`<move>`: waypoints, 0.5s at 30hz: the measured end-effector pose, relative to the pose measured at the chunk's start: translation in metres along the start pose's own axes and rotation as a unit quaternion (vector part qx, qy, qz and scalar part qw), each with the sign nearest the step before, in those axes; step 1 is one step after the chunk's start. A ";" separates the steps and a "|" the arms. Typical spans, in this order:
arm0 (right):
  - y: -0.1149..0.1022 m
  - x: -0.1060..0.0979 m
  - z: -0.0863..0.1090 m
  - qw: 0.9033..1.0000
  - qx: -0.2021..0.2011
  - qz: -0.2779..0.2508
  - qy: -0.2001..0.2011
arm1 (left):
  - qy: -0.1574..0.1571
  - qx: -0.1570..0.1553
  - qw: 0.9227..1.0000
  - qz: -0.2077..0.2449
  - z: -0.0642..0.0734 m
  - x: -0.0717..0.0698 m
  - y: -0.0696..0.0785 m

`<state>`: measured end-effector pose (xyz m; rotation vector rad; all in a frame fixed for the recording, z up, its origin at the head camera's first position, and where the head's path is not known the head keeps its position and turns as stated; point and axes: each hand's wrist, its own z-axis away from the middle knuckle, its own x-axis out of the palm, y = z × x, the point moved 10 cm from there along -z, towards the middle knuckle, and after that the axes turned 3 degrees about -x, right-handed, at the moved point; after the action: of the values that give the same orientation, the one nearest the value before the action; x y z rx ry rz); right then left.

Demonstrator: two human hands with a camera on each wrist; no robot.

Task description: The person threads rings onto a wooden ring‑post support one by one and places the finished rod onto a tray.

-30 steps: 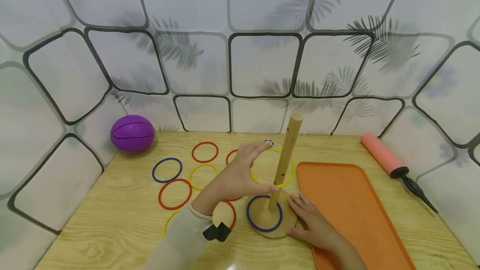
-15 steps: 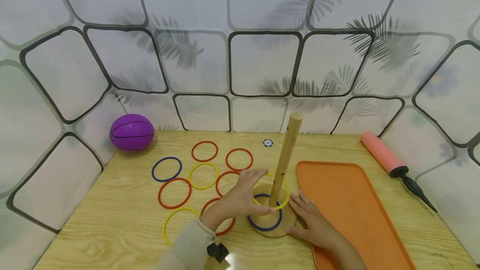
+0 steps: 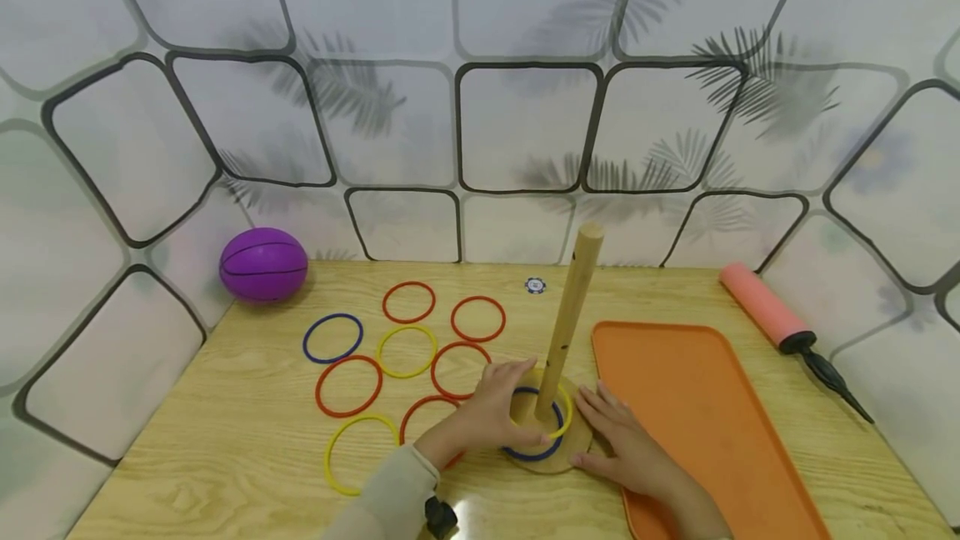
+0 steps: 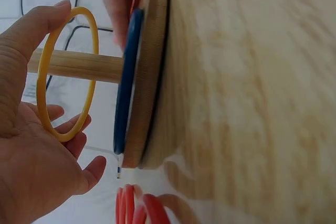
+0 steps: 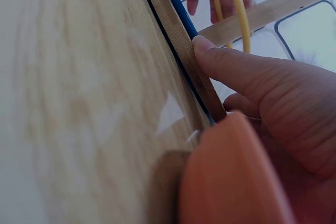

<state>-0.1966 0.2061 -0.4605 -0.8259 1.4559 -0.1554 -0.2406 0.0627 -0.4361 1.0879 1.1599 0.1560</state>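
My left hand (image 3: 491, 413) holds a yellow ring (image 4: 42, 85), thumb on one side of its rim and fingers on the other. The ring encircles an upright wooden post (image 3: 572, 315) and hangs above the base, as the left wrist view shows. Below it a blue ring (image 4: 128, 85) lies on the round wooden base (image 3: 579, 444), also around the post. My right hand (image 3: 626, 452) rests at the base's right edge, fingers spread, with the thumb (image 5: 226, 64) touching the rim in the right wrist view.
Several red, yellow and blue rings lie left of the base, such as a red ring (image 3: 349, 415). An orange tray (image 3: 690, 407) sits close on the right, under the right forearm. Farther out are a purple ball (image 3: 264, 265), a pink hand pump (image 3: 768, 307) and a poker chip (image 3: 535, 285).
My left hand has lowered the yellow ring along the post toward the base. The right hand has stayed in place at the base's edge.
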 end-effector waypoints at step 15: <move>-0.002 -0.003 0.000 1.000 0.000 -0.002 0.006 | 0.008 -0.028 0.999 -0.013 0.001 0.009 -0.011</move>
<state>-0.1963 0.2059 -0.4569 -0.8292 1.4667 -0.1636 -0.2406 0.0615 -0.4505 1.0222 1.1779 0.1765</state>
